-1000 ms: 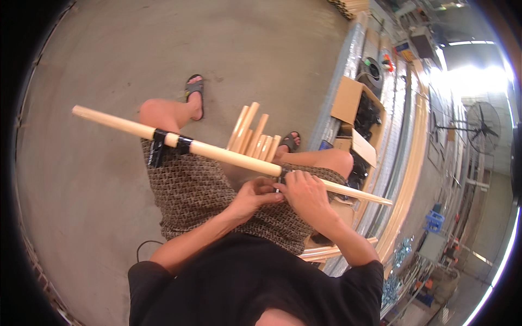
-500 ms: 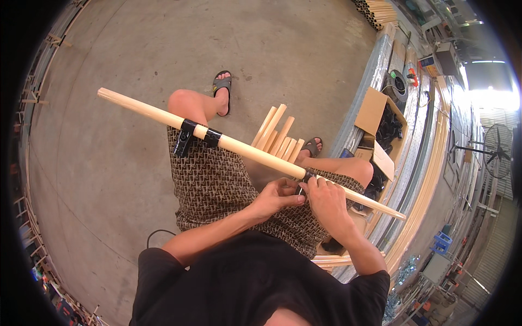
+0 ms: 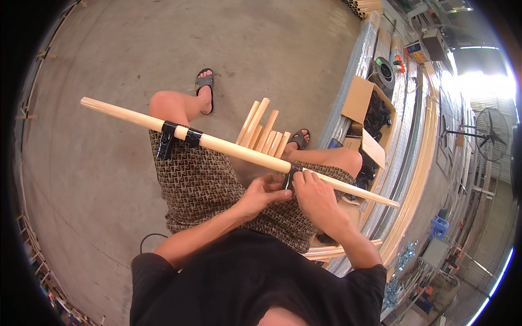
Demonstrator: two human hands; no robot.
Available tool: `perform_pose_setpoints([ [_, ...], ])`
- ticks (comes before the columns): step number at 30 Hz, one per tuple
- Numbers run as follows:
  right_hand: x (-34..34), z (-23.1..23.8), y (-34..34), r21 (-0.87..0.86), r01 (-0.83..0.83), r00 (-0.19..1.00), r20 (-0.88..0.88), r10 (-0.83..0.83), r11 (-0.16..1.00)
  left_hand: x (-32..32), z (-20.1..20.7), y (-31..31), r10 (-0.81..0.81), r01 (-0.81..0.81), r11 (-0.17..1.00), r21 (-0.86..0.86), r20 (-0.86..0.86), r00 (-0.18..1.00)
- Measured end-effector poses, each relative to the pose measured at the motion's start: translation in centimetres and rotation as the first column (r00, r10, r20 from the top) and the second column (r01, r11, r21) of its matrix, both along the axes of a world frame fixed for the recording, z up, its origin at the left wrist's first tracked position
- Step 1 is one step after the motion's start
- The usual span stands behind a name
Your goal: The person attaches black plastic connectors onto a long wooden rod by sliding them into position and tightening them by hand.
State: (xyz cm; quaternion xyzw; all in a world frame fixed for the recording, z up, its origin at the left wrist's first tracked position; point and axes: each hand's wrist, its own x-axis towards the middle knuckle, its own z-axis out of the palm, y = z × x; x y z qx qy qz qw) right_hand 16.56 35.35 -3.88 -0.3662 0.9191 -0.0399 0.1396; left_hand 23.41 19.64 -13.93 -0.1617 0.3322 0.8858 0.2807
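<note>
A long cream pipe (image 3: 244,153) lies slantwise across my lap, its left end farther away. Between my hands a black pipe joint (image 3: 290,177) sits on it, tilted toward me. The thumb and fingers of my left hand (image 3: 261,194) pinch the joint's lower end. My right hand (image 3: 315,196) is closed on the joint's right side, against the pipe; its fingertips are partly hidden. Farther left, another black joint (image 3: 167,140) hangs on the pipe, with a black collar (image 3: 193,137) beside it.
Several short cream pipes (image 3: 263,127) stand up between my knees. On my right, open cardboard boxes (image 3: 359,100) hold black parts, next to long wrapped pipes (image 3: 410,185). A cable reel (image 3: 381,73) and a standing fan (image 3: 491,136) are farther off.
The whole scene has shifted slightly left in view. More of the black joint now shows between my hands, which keep their grip at the same spot on the pipe.
</note>
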Motion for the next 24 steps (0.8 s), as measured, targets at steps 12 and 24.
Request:
perform_pose_setpoints([
  [12,-0.6,-0.3,0.5,0.041,0.008,0.995,0.096,-0.012,0.999,-0.2,0.8,-0.4,-0.034,0.034,0.999,-0.023,-0.005,0.999],
  [24,-0.6,-1.1,1.9,-0.233,0.010,0.995,0.097,0.013,0.972,0.0,1.1,-0.1,-0.023,0.019,0.995,-0.103,-0.038,0.999],
])
